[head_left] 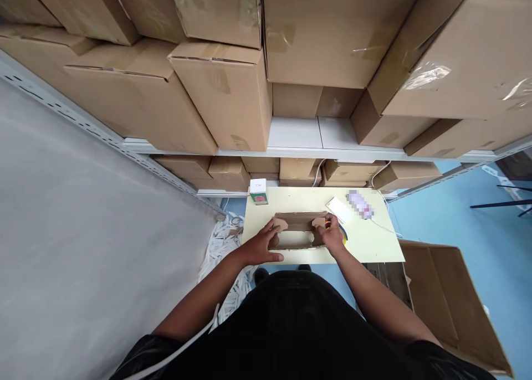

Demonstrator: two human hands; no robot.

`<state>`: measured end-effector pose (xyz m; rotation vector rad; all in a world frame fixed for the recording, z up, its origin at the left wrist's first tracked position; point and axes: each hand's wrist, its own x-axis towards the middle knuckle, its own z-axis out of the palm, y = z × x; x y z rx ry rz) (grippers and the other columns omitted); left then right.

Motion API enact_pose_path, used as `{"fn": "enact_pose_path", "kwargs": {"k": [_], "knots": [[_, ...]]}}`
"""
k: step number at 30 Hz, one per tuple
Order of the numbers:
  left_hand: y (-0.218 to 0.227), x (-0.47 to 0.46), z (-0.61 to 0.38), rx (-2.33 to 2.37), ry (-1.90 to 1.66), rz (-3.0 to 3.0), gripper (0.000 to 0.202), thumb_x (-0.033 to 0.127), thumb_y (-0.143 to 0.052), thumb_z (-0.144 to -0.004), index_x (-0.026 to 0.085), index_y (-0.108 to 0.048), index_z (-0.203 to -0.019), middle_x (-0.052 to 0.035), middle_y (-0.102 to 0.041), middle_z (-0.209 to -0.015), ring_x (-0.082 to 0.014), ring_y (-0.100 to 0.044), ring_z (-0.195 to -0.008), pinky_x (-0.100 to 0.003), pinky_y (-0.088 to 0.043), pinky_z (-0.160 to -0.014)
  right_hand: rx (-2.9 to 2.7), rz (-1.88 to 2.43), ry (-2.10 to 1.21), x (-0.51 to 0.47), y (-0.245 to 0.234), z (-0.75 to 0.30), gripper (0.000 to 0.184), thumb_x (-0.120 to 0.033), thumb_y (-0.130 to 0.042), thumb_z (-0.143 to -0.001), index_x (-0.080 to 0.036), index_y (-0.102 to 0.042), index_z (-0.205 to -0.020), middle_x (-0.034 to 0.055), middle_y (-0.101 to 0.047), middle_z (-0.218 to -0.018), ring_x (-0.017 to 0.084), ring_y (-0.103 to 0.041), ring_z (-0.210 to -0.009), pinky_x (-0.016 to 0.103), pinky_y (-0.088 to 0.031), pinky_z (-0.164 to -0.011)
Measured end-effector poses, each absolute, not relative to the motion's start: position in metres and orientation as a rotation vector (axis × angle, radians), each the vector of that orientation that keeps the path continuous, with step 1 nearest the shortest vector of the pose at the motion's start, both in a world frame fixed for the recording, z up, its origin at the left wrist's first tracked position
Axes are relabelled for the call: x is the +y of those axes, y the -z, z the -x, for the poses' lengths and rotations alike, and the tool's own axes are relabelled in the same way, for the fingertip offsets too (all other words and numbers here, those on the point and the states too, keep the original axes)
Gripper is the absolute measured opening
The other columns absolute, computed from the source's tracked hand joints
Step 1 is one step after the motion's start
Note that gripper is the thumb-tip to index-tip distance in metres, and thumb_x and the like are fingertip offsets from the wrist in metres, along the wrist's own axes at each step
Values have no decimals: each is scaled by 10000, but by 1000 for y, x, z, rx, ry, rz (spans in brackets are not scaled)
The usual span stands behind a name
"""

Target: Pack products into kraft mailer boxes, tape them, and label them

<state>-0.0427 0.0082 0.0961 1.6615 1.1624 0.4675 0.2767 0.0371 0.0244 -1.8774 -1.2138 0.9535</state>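
Observation:
A small brown cardboard box (pixel 297 230) lies half-folded on a pale yellow table (pixel 374 244), its flaps raised at both ends. My left hand (pixel 266 241) grips the box's left end, fingers curled over the flap. My right hand (pixel 330 233) closes on the right end, thumb on the right flap. Under that hand a yellow and blue roll (pixel 343 235) peeks out, perhaps tape.
A white and green small carton (pixel 258 191) stands at the table's far left corner. A white card (pixel 338 209) and a blurred item (pixel 359 204) with a cable lie at the far right. Stacked cartons fill shelves (pixel 291 142) behind. An open large carton (pixel 449 302) sits right; white strips (pixel 226 247) lie left.

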Motion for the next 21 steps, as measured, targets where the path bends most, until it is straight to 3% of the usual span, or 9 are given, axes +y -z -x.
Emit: {"fn": "enact_pose_path", "kwargs": {"k": [3,6,10,13,15,18,21], "knots": [[-94,7,43,1257,-509,-1685,769,532,-845,-716,268,-638,-1408,-92,-382,-1650,-360,-360,-1517,-425,-340,-1240,-1242,1811,-1038,36,-29,-277,605,-556,-720,-744,-238,-561,-1234,67,-643,-1172,228,-608,-909,384,-526,-853],[-87,9,35,1377,-611,-1651,583,491,-765,-810,261,-686,-1340,-68,-387,-1651,-327,-394,-1501,-395,-329,-1249,-1238,1710,-1128,33,-30,-282,618,-666,-600,-857,-233,-598,-1298,98,-642,-1313,279,-619,-1119,440,-494,-1011],[-74,11,22,1433,-693,-1673,520,466,-685,-885,212,-684,-1339,-90,-349,-1668,-329,-404,-1494,-432,-295,-1271,-1296,1576,-1198,22,-24,-294,705,-726,-372,-968,-254,-553,-1459,89,-543,-1520,301,-462,-1426,484,-348,-1207],[-65,7,16,1458,-704,-1712,445,447,-602,-945,195,-703,-1296,-103,-358,-1658,-329,-421,-1480,-467,-314,-1263,-1454,1530,-1147,10,-16,-298,762,-730,-392,-965,-244,-461,-1548,91,-433,-1615,298,-315,-1531,502,-226,-1273],[-61,3,13,1507,-767,-1702,407,399,-583,-955,195,-691,-1290,-114,-428,-1608,-316,-453,-1453,-484,-334,-1250,-1549,1527,-1096,3,-12,-297,771,-705,-413,-971,-242,-397,-1587,100,-390,-1639,300,-282,-1545,527,-211,-1275],[-59,3,11,1615,-854,-1592,633,321,-648,-892,208,-488,-1494,-132,-490,-1542,-287,-536,-1361,-483,-422,-1181,-1622,1575,-1008,-4,-11,-291,779,-646,-492,-967,-244,-329,-1614,127,-391,-1626,307,-337,-1511,543,-295,-1237],[-61,9,12,1629,-832,-1572,894,272,-709,-823,238,-278,-1605,-132,-437,-1586,-269,-561,-1324,-451,-470,-1131,-1625,1631,-940,-5,-13,-284,793,-588,-563,-950,-236,-314,-1615,152,-428,-1588,314,-397,-1466,537,-373,-1188]]}}
